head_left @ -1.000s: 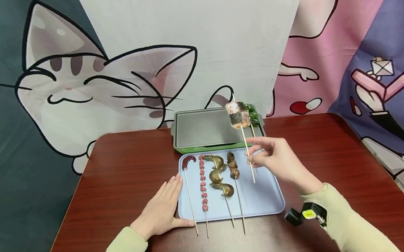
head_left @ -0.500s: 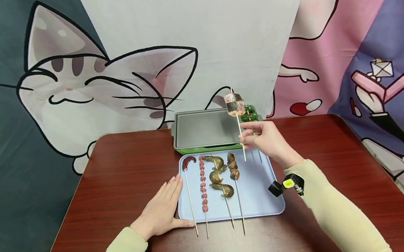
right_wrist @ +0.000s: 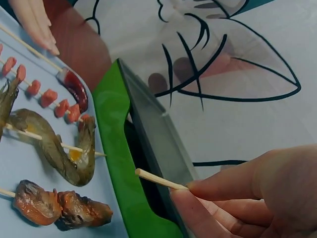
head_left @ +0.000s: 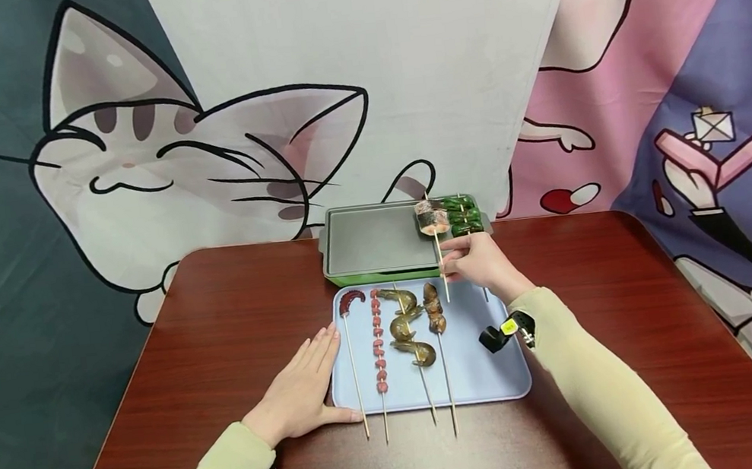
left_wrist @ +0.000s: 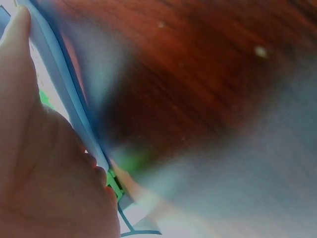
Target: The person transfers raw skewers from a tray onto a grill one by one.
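In the head view my right hand pinches the wooden stick of a fish skewer between thumb and fingers. The fish chunks are at the right part of the grill plate, beside a green pepper skewer; whether they touch the plate I cannot tell. The stick's lower end shows in the right wrist view, pointing out of the pinch. My left hand lies with straight fingers along the left edge of the light blue tray, its thumb near the octopus tentacle skewer.
On the tray also lie a skewer of small pink meat pieces, a shrimp skewer and a browned meat skewer. Their sticks overhang the front rim. The tray stands on a brown table, right before the green-based grill.
My right hand has moved forward and left, bringing the fish skewer from above the tray and then lowering it at the grill plate, left of the pepper skewer. The left hand stays still.
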Tool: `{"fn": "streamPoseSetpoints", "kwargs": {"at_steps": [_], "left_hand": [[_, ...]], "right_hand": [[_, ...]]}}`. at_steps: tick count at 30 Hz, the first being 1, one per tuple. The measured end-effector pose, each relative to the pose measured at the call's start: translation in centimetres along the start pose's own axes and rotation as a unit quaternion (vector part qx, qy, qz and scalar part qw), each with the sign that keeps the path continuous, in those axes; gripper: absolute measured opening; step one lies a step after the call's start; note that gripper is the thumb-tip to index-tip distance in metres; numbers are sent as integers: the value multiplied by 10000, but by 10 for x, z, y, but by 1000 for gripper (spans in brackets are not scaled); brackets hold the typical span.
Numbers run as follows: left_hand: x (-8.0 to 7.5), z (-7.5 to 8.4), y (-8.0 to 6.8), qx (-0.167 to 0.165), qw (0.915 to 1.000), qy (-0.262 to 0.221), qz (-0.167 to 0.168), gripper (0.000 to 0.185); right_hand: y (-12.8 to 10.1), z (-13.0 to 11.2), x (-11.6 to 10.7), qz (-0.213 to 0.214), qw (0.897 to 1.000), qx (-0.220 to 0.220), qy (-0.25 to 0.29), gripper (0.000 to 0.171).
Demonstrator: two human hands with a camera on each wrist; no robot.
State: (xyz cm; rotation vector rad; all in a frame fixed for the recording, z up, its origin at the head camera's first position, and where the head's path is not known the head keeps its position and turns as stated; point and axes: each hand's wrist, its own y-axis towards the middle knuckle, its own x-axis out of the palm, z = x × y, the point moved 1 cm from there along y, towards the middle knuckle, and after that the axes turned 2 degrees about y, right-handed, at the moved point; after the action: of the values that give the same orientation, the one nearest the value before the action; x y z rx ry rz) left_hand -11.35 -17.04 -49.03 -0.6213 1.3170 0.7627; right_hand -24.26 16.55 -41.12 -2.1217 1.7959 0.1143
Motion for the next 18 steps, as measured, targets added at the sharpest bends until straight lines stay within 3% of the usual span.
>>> {"fn": "streamPoseSetpoints", "kwargs": {"at_steps": [18], "left_hand": [[0,1,-1,17,10000,-26,78,123]], "right_hand": [[8,0,-1,85,9991,259,-314,44]]}}
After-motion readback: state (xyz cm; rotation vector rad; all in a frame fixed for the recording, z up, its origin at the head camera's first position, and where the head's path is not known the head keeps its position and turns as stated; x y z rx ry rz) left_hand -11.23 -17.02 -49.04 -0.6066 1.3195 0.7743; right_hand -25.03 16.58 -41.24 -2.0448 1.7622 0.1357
